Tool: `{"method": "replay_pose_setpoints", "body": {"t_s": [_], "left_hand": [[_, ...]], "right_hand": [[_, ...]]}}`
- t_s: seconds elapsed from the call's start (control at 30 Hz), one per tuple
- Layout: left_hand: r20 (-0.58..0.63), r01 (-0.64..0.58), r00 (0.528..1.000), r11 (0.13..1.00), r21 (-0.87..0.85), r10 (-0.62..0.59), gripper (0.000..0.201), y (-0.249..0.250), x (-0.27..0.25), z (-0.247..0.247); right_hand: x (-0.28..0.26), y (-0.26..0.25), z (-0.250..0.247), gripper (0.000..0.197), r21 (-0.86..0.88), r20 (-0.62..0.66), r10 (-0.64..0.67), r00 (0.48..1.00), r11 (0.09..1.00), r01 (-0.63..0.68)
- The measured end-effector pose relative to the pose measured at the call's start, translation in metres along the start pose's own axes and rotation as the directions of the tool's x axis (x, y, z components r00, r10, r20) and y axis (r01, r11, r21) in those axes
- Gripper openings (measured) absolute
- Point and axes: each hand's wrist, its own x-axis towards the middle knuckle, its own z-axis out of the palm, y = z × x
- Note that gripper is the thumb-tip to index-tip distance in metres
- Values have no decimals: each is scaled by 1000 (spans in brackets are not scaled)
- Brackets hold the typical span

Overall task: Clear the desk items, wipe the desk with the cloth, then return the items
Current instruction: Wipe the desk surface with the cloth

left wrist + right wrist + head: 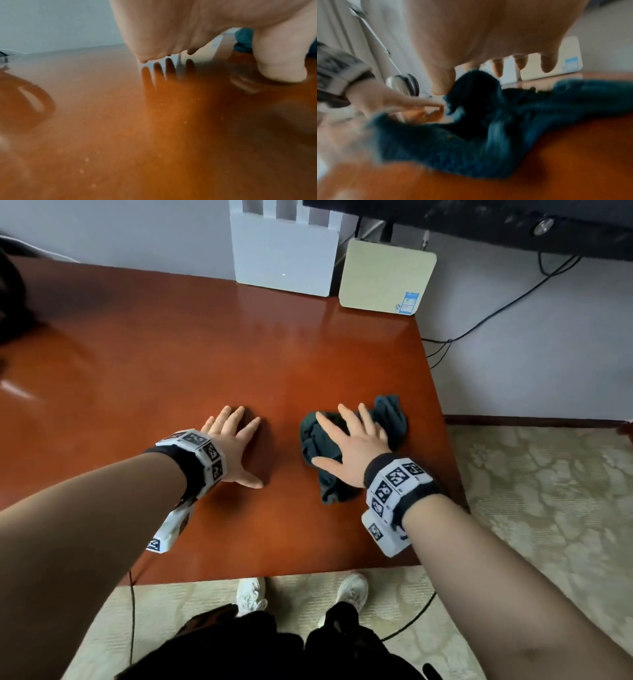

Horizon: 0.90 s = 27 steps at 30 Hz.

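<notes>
On the worktop (212, 344), my right hand (352, 445) presses flat on the dark cloth (394, 419), fingers spread. Left of the cloth, my left hand (236, 448) rests flat, grip apart.

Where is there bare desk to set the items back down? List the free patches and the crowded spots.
Bare desk runs from the left hand back to the wall and the white box. A smaller bare strip lies between the cloth and the beige box. Crowded: the near right, where the right hand presses the cloth, and the back right corner with both boxes.
</notes>
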Motion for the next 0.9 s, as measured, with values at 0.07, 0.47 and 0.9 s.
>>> {"method": "replay_pose_setpoints", "body": {"t_s": [0.07,0.47,0.9], "left_hand": [[-11,-44,999,999,-2,44,119,4,-5,2],[11,-156,988,981,117,156,112,53,-30,22],[-98,-126,986,989,83,134,83,80,-86,60]], "right_hand": [[8,-13,22,70,8,68,58,996,998,-59],[-70,73,62,54,129,47,368,929,920,-371],[-128,90,30,52,902,-221,424,878,432,18]]}}
